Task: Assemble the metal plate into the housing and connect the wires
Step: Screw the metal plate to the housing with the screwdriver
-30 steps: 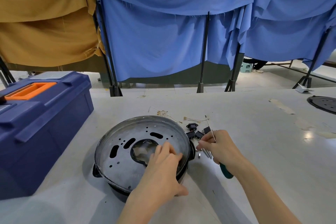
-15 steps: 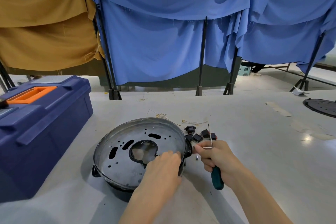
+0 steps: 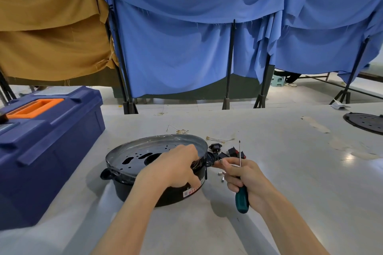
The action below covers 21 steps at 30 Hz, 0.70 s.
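A round black housing [image 3: 145, 192] stands on the table with a grey perforated metal plate [image 3: 143, 152] seated in its top. My left hand [image 3: 176, 166] grips the housing's right rim, fingers over the edge and thumb down its side by a label. My right hand [image 3: 246, 176] holds a green-handled screwdriver [image 3: 241, 198] with its shaft pointing up, and its fingertips touch the black side handle of the housing. Thin wires [image 3: 219, 139] with brass terminals lie just behind the housing.
Black connectors and switches [image 3: 228, 151] and small metal spacers [image 3: 221, 176] lie right of the housing. A blue toolbox [image 3: 45, 143] with an orange handle fills the left side. A black round plate [image 3: 366, 122] lies at the far right. Cloth screens hang behind the table.
My left hand moved from inside the plate to the housing's right rim and side. The housing now sits tilted toward me. My right hand turned the screwdriver upright and came closer to the housing.
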Tool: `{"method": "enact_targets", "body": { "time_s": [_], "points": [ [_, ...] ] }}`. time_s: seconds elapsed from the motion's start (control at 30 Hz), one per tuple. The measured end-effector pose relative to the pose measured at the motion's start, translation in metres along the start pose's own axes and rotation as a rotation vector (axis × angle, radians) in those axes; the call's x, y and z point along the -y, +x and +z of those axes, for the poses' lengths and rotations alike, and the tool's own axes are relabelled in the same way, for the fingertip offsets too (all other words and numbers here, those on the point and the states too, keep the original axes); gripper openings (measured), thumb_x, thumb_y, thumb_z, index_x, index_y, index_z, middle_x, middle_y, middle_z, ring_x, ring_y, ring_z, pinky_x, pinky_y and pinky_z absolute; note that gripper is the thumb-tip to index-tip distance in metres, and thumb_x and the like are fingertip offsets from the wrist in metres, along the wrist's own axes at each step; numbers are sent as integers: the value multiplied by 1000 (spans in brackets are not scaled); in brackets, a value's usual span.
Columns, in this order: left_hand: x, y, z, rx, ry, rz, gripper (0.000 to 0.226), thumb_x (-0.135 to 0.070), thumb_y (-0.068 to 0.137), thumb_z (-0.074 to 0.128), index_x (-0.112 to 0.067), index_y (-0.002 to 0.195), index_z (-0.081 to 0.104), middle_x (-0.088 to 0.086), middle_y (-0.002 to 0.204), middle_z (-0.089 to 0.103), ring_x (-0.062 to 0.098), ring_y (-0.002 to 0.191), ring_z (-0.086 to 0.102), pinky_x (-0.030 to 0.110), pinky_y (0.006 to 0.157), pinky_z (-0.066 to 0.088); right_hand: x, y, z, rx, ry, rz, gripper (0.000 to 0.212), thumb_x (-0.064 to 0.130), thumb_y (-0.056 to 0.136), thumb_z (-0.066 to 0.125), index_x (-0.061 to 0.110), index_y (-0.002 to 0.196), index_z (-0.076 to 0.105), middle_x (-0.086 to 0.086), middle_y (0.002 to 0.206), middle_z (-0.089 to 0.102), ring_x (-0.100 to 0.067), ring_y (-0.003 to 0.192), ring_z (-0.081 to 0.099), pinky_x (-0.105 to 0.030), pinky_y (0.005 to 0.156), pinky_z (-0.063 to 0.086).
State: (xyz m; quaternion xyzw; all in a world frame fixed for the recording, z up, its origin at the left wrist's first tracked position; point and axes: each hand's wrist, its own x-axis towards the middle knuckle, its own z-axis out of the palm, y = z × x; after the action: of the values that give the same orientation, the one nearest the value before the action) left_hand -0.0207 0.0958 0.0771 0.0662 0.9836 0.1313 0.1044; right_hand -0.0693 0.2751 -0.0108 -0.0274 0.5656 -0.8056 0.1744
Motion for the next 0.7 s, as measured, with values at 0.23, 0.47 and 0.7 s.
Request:
{"method": "enact_targets", "body": {
  "time_s": [0.23,0.47,0.7],
  "points": [
    [6,7,-28,52,-95,-29,29,-29,78,78,-10,98,68,2,86,68,23,80,67,32,65,53,-6,-4,2,57,-140,84,6,0,94,58,-5,96,57,-25,97,73,-8,37,29,-21,37,32],
    [-2,17,-51,72,-96,-55,32,-30,74,81,-13,99,71,4,87,73,25,81,70,38,75,60,-11,-5,22,165,39,92,8,-2,95,56,-1,87,58,-24,104,72,-6,35,29,-19,35,31],
    [-6,17,-83,114,-139,-74,38,-38,72,82,-15,100,73,2,87,74,24,84,71,41,84,58,-5,-6,23,248,210,-11,22,9,83,62,-4,99,57,-25,116,68,-3,32,27,-17,34,33]
  ]
}}
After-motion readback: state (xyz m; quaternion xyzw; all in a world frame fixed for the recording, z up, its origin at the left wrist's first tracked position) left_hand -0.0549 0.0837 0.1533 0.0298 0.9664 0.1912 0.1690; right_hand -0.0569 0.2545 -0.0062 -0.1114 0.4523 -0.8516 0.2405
